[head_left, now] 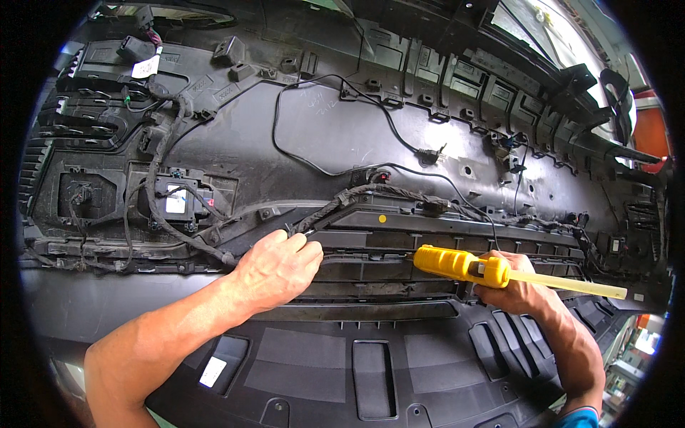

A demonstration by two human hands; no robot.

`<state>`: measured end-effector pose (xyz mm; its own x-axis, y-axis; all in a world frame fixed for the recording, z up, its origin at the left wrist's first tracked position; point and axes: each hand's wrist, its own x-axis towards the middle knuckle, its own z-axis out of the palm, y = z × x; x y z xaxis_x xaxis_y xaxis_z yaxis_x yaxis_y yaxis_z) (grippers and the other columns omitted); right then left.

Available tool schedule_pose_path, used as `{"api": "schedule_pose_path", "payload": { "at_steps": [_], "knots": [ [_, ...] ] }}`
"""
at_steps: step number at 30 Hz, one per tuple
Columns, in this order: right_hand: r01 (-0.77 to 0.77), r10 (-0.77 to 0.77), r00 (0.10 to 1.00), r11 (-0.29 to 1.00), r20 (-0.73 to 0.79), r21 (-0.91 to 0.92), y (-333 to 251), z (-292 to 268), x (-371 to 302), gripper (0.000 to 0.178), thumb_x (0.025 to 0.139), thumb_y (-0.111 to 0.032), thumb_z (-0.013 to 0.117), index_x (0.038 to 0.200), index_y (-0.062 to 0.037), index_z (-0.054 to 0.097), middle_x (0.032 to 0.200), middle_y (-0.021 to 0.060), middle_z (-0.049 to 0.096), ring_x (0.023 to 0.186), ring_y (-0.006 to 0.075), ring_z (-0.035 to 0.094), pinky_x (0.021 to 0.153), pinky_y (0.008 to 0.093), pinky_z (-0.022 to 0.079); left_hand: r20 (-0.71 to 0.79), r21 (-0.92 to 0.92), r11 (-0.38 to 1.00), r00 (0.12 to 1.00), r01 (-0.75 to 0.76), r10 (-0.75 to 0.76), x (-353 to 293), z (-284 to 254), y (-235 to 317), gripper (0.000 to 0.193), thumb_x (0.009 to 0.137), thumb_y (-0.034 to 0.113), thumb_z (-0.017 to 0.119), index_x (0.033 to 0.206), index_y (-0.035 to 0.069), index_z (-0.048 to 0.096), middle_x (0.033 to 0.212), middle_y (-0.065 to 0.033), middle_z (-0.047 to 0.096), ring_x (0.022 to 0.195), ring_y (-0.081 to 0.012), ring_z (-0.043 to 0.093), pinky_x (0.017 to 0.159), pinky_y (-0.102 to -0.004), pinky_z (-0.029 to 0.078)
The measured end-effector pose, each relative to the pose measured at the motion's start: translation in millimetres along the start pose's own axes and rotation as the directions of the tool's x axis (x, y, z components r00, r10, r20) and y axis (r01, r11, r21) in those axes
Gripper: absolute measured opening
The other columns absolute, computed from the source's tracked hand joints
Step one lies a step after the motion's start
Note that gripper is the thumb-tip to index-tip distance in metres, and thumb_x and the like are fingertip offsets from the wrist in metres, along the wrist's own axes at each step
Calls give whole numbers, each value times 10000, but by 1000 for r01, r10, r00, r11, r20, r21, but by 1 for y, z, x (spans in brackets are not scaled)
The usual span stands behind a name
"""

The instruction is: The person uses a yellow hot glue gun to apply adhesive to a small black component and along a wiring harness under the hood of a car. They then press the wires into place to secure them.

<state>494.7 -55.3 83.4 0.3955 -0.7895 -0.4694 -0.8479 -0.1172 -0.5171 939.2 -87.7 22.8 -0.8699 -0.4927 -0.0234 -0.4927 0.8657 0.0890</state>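
Right hand [524,291] grips yellow plastic glue gun [449,263], four o'clock; left hand [280,267], eight o'clock, curls near wrapped harness [378,190], contents unclear

Up at ten o'clock, there's a white tag [146,68]; round at nine, a white-labelled module [176,200]; down at seven, a white sticker [212,372]; out between two and three, a red-orange shape [651,128] sits at the edge.

— From where is this seen?
— From a fisheye camera on the worker's head, left of a pair, facing down.
— How near?
— Close over a black panel [321,135], left forearm [182,332] entering at seven o'clock, right forearm [574,346] at five.
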Motion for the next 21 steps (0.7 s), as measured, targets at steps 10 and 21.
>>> {"api": "schedule_pose_path", "payload": {
  "at_steps": [10, 21],
  "knots": [
    [-24, 24, 1000, 1000, 14, 2, -1, -2, 0, 410, 775, -216, 880, 1075, -39, 664, 952, 149, 723, 850, 352, 742, 807, 434, 613, -7, 12, 1000, 1000, -1, 1, 0, -1, 0, 223, 849, 187, 682, 1038, 75, 720, 872, 4, 538, 841, -158, 589, 696, -335, 445],
    [6, -6, 1000, 1000, -6, -21, 3, -1, -2, 413, 770, -221, 882, 1076, -37, 675, 929, 156, 721, 843, 378, 738, 802, 447, 610, -8, 1, 1000, 1000, 0, 0, -1, 1, 0, 231, 849, 182, 688, 1047, 70, 722, 875, 1, 545, 839, -164, 589, 695, -336, 442]
  ]
}}
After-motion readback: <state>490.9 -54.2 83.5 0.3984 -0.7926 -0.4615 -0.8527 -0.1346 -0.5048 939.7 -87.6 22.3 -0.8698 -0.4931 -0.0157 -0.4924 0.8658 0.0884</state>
